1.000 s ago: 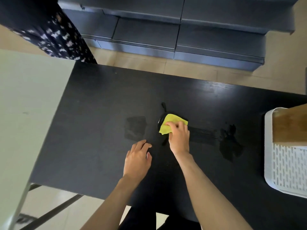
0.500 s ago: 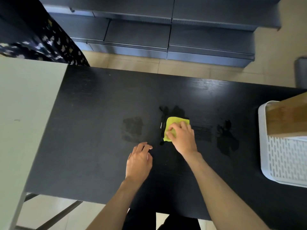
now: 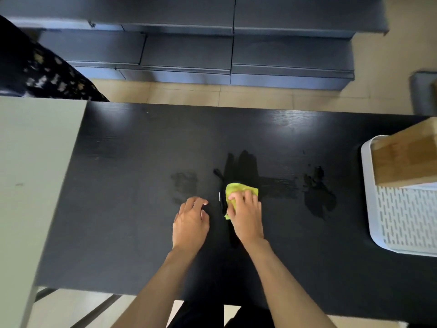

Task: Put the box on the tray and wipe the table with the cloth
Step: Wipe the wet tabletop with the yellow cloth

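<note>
Mostly wiping stage. Black tabletop (image 3: 142, 221) shows wet smears at centre and right. Wooden box (image 3: 406, 159) already sits on the white tray (image 3: 402, 223), far right. Right hand (image 3: 246, 216) presses the crumpled yellow cloth (image 3: 236, 189) flat, fingers curled over it. Left hand (image 3: 190, 221) rests open, empty. Next: sweep toward the right-hand puddle.

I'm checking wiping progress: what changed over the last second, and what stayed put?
The right hand drew the yellow cloth back toward the person, leaving a fresh wet streak on the black table beyond it. It keeps pressing the cloth. The left hand stays flat on the table; the wooden box stays on the white tray.
</note>
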